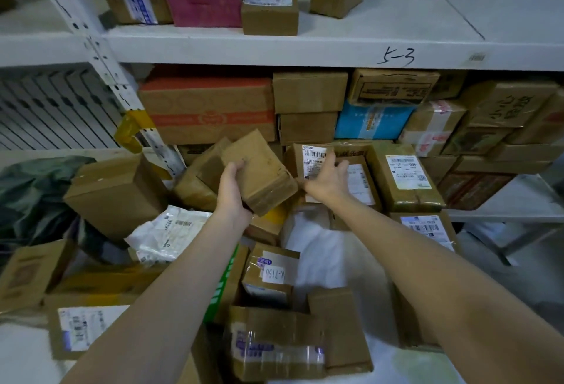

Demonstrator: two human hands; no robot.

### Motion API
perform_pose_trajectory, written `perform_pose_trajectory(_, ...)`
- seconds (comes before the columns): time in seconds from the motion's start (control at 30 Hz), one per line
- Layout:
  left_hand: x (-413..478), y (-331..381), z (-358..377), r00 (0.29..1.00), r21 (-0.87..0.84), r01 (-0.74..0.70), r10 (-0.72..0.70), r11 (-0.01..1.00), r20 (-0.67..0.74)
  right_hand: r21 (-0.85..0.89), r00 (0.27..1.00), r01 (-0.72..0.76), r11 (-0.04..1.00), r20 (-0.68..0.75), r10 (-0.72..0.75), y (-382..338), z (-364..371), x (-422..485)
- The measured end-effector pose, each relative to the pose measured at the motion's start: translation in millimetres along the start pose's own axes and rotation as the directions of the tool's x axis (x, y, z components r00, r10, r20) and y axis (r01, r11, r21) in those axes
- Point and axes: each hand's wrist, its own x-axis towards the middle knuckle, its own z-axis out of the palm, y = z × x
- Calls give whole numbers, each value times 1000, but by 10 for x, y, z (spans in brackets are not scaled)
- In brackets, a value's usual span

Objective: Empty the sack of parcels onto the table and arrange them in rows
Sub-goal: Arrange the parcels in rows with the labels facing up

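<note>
The left hand (pixel 233 188) grips a plain brown box (pixel 259 170) at its near end, fingers curled round it, holding it tilted above the heap of parcels (pixel 268 280) on the table (pixel 21 356). Just beside it, the right hand (pixel 328 180) lays spread fingers against a labelled box (pixel 312 157) (touching, not clasping). A dark green sack (pixel 33 191) lies well to the left.
</note>
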Motion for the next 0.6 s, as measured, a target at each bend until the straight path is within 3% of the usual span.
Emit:
perform_pose_trajectory(0.13,155,-76,-85,987,-86,131,-122,988,102,-114,998,-21,993,-61,14,-66,172,324)
perform_pose_trajectory(0.23,253,-135,-133,972,-127,191,-169,973,164,-152,999,-36,988,-15,34,-95,170,521)
perform_pose_trajectory(0.37,350,-165,-129,966,-156,220,-192,963,176,-80,990,-122,989,66,127,-105,114,639)
perform_pose_trajectory(0.6,437,-193,-119,954,-137,231,-197,963,224,-54,994,-100,993,-44,98,-51,249,688)
